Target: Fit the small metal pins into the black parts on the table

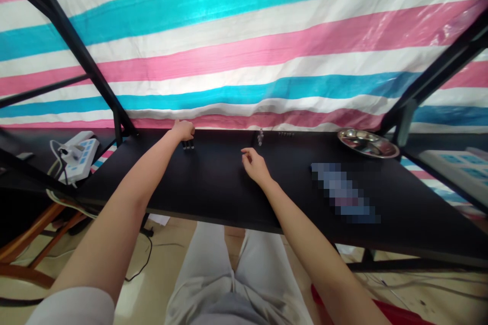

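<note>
- A person's bare left hand (185,130) reaches to the far edge of a black surface (224,188), left of its middle. The fingers curl downward; whether they grip anything, I cannot tell.
- Directly below that hand, near the far edge, is a small group of slender dark pieces (188,145) with pale tips, too small to identify.
- The right hand (254,166) is half-open with loosely bent fingers, over the middle of the surface.
- Just beyond it, close to the far edge, small silvery pieces (260,138) form a short line running toward the near edge.
- To their right, a row of tiny pieces (285,134) runs along the far edge.
- A shiny round metal plate (368,144) sits at the far right corner.
- A pixelated bluish item (345,195) lies on the right half, between the plate and the near edge.
- Behind the surface hangs a plastic sheet (244,56) striped pink, white and blue.
- Beyond the left edge is a white-and-blue power strip (82,157) with a plug in it.
</note>
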Demonstrator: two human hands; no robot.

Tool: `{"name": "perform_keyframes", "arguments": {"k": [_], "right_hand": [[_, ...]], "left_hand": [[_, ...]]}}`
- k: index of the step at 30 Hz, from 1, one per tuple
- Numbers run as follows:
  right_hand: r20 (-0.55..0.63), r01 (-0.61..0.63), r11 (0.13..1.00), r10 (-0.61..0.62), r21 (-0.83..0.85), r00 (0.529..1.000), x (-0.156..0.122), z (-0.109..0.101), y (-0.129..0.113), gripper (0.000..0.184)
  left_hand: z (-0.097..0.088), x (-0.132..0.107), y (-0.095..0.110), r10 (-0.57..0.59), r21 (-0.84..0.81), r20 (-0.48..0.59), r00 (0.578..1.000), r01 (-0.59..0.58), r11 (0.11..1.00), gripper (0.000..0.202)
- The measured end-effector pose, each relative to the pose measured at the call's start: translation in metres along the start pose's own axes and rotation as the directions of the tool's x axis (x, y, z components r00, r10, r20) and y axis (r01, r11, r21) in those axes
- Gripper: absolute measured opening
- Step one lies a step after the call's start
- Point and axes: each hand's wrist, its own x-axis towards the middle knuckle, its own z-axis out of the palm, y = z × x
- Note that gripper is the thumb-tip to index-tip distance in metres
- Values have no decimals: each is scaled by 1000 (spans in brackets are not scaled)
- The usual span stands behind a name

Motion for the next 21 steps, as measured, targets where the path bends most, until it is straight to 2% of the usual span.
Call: {"name": "perform_keyframes", "arguments": {"k": [4, 6, 8, 12, 15, 18, 21], "right_hand": [[4, -21, 999, 21, -46, 1000, 0, 0, 1, 26], [-3, -52, 991, 52, -124, 999, 1, -2, 2, 26], [-20, -85, 969, 83, -232, 996, 2, -4, 3, 25], [-66, -148, 891, 133, -430, 989, 3, -13, 4, 26], [-106, -205, 828, 175, -522, 979, 4, -18, 5, 28], [-130, -249, 790, 213, -560, 968, 4, -21, 7, 32], [-140, -275, 774, 238, -571, 961, 3, -21, 9, 35]], "left_hand": [[-2, -1, 11, 67, -27, -170, 983, -72, 997, 29], [-2, -2, 26, 128, -50, -274, 953, -147, 988, 33], [0, -4, 46, 195, -65, -330, 924, -228, 971, 37], [13, -7, 98, 323, -73, -332, 886, -365, 928, 50], [30, -4, 135, 358, -96, -323, 876, -407, 908, 62], [45, 3, 162, 323, -144, -305, 896, -378, 914, 62], [53, 13, 179, 254, -196, -320, 913, -326, 925, 58]]}}
